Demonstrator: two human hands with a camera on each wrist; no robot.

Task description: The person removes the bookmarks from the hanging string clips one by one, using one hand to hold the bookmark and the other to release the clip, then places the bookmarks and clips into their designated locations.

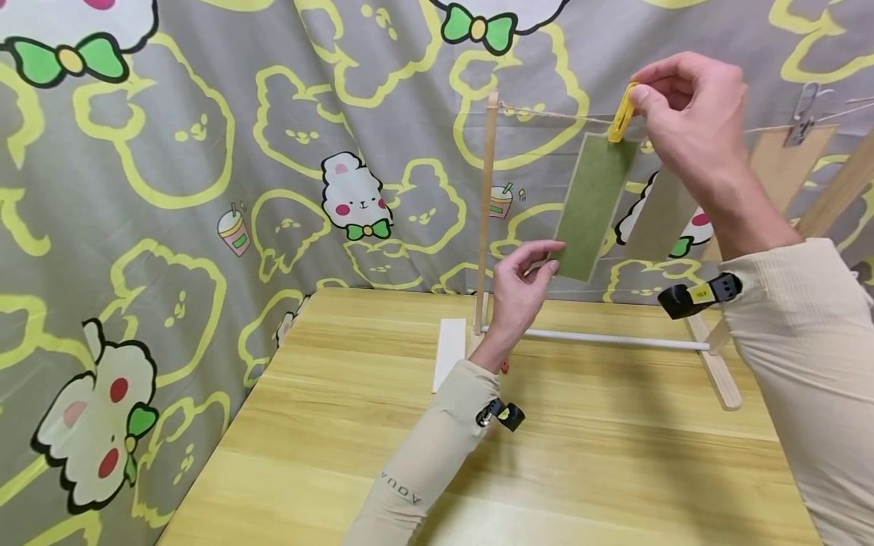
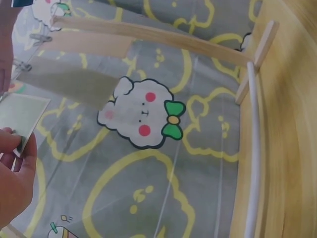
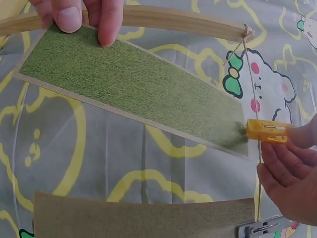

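The paper strip [image 1: 590, 205] is mottled grass green with a pale beige border, and the clothespin [image 3: 267, 131] on it is bright yellow. The twine [image 3: 255, 89] is light tan. A second strip [image 3: 143, 218] is dull grey-brown, a third [image 1: 785, 163] peachy tan; their metal clips [image 1: 804, 121] are silver. The frame post [image 1: 485, 220] is pale wood, the crossbar [image 1: 614, 339] white, the blank strip [image 1: 449, 345] white. Yellow-brown grain streaks the tabletop [image 1: 307, 425]. The grey curtain [image 1: 232, 76] carries yellow animal outlines, white black-edged animals [image 1: 355, 189] with pink-red cheeks and green bows, and pink cups [image 1: 234, 231]. The sleeves [image 1: 437, 432] are beige, the left one dark-lettered; the wrist cameras [image 1: 679, 301] are black.
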